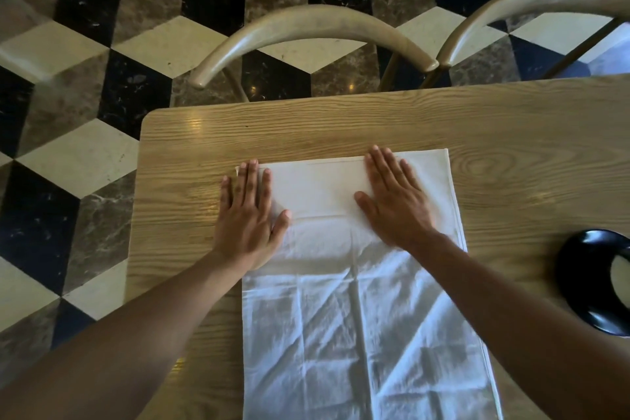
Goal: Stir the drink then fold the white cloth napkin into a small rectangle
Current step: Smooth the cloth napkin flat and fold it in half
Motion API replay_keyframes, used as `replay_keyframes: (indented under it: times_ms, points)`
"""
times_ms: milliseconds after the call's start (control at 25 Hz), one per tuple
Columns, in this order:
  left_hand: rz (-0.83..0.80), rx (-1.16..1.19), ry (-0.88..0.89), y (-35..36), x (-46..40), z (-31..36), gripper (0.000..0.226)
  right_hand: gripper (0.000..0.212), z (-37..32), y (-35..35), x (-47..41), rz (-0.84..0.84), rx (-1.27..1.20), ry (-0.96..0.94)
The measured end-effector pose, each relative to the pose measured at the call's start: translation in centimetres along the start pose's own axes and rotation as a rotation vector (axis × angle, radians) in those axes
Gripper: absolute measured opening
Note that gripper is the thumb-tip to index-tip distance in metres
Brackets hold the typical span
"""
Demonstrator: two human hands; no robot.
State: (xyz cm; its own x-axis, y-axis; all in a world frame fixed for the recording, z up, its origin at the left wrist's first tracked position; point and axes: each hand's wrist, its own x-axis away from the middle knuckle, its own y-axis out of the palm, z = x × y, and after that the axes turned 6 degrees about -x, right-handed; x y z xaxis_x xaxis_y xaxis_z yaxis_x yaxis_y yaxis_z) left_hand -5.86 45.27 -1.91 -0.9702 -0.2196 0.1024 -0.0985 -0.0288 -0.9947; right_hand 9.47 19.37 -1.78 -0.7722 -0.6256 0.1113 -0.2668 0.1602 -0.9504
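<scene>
In the head view, the white cloth napkin is seen spread on the wooden bench from the centre of the frame down to its lower edge, its far end already turned over into a flat band. The left hand and right hand are laid flat on that band with fingers spread, nothing being pinched. The cloth is judged light, limp and crease-prone, so it would best be taken by its corners or hemmed edges.
</scene>
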Motion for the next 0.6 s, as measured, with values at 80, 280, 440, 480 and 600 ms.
replay_keyframes:
  times_ms: [80,280,440,480,600]
  points:
    - [0.005,-0.009,0.005,0.0,0.0,0.0,0.084,0.077,3.2,-0.9,0.6,-0.002,0.025,0.056]
    - [-0.003,-0.008,-0.004,-0.1,0.0,0.0,0.084,0.078,5.5,-2.3,1.0,-0.028,-0.006,0.095]
    - [-0.008,0.0,-0.013,-0.3,-0.1,0.3,0.085,0.074,1.4,-2.4,0.4,-0.006,-0.123,0.16]
    - [-0.018,0.005,-0.016,-0.4,-0.1,0.2,0.085,0.072,-0.7,-2.1,-0.1,0.004,-0.158,0.129]
    - [-0.028,-0.003,-0.004,-0.3,0.0,0.3,0.084,0.063,-8.3,-0.4,-1.9,0.012,-0.209,-0.048]
